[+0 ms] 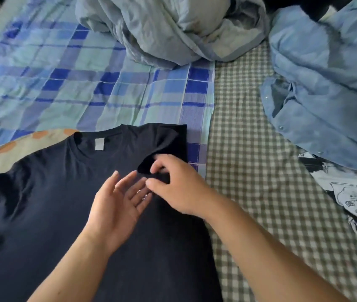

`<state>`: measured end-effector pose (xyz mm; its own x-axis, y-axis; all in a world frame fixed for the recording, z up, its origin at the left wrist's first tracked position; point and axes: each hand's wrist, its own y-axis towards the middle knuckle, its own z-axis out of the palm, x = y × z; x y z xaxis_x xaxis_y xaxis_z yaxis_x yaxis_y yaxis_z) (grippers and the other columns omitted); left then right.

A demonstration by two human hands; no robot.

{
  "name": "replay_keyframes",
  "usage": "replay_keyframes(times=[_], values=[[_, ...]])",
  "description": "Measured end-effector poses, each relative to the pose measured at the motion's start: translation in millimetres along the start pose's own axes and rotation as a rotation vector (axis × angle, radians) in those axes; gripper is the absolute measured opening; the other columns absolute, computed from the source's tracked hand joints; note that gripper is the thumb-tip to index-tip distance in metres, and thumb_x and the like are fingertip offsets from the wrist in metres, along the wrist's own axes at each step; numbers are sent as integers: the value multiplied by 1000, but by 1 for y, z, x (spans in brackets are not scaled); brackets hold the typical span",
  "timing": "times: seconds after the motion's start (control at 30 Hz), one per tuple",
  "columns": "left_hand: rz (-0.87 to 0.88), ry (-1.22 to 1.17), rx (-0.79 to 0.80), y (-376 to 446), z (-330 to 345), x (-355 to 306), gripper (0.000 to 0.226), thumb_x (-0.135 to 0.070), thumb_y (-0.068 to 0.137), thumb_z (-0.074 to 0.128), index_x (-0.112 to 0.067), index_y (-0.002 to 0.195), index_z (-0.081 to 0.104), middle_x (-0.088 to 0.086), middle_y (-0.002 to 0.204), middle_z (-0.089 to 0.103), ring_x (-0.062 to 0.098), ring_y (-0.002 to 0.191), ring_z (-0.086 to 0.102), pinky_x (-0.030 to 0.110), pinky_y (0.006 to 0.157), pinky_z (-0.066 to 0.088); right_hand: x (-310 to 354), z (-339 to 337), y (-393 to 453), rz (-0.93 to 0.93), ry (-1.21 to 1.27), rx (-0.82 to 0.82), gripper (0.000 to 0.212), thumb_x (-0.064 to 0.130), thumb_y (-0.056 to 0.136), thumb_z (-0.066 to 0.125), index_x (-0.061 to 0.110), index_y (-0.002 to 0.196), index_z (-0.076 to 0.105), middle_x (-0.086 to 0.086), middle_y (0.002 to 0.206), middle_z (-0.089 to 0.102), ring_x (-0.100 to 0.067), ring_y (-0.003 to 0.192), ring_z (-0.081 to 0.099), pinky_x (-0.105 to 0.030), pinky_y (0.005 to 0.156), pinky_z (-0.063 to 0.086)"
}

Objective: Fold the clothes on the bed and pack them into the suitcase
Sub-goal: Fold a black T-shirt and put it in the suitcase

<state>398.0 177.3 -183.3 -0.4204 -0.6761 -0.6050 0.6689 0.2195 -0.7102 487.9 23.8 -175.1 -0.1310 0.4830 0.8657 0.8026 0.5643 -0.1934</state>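
A black T-shirt point(48, 192) lies flat on the bed, its collar with a grey label toward the far side. Its right sleeve is folded inward over the chest. My right hand point(177, 188) pinches the cuff of that sleeve with curled fingers. My left hand point(118, 205) hovers just left of it, palm up and fingers straight, holding nothing. No suitcase is in view.
A crumpled grey-blue quilt point(168, 29) is heaped at the far middle. A light blue button shirt point(325, 88) lies bunched at the right, with a white printed garment point(352, 199) below it. A blue plaid sheet point(64, 83) and a grey checked sheet point(256, 149) cover the bed.
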Motion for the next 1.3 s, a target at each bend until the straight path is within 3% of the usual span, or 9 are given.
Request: replay_keyframes(times=[0.1,0.23,0.4,0.5,0.7,0.87,1.0,1.13,1.3], values=[[-24,96,1,19,2,1,49,-46,102,47,-14,136,62,14,128,68,29,115,65,44,96,48,-15,22,-21,-85,-192,-129,19,29,93,62,20,110,64,8,120,63,-15,112,51,-29,98,43],[135,283,-144,26,2,18,72,-13,98,63,-39,155,28,-5,139,56,16,120,63,38,105,47,-74,35,-115,116,-378,-413,37,41,93,48,15,113,65,3,109,62,-18,102,56,-34,91,50],[243,710,-5,34,-15,14,73,-1,84,68,-23,150,46,-3,130,67,13,117,66,41,109,49,-84,48,-249,455,-244,-395,72,74,92,28,20,122,64,19,97,56,0,88,57,-16,75,41],[245,881,45,30,-12,-3,80,0,85,68,-19,156,37,0,140,59,14,119,62,35,105,51,-64,74,-310,598,-264,-303,49,56,96,49,24,131,59,21,99,56,3,92,56,-11,75,42],[338,982,114,0,-7,-63,74,14,89,51,-13,157,35,6,137,53,16,110,56,9,60,49,-24,131,-378,916,-183,-282,26,37,93,66,17,109,63,4,98,67,-21,95,66,-40,82,55],[233,731,116,-31,-63,-120,70,17,84,45,-9,149,43,11,126,57,31,107,64,38,70,62,60,174,-391,489,-486,-266,13,29,88,73,21,89,63,13,72,55,-8,66,54,-20,58,39],[180,680,74,-37,-114,-133,73,22,82,40,-13,146,46,12,136,53,32,110,61,49,79,62,81,251,-378,271,-524,-136,14,34,85,67,28,87,54,15,74,52,-10,61,52,-24,55,43],[191,670,73,-31,-129,-136,59,28,81,29,-21,96,59,4,91,69,23,90,65,40,74,61,71,304,-366,269,-506,-126,29,25,78,83,25,87,54,13,75,56,-11,59,50,-23,56,41],[265,648,96,-23,-166,-152,87,20,58,35,-8,138,56,20,130,64,38,111,67,52,81,61,82,322,-372,274,-499,-177,26,22,79,80,23,88,55,11,78,59,-14,61,54,-29,58,49]])
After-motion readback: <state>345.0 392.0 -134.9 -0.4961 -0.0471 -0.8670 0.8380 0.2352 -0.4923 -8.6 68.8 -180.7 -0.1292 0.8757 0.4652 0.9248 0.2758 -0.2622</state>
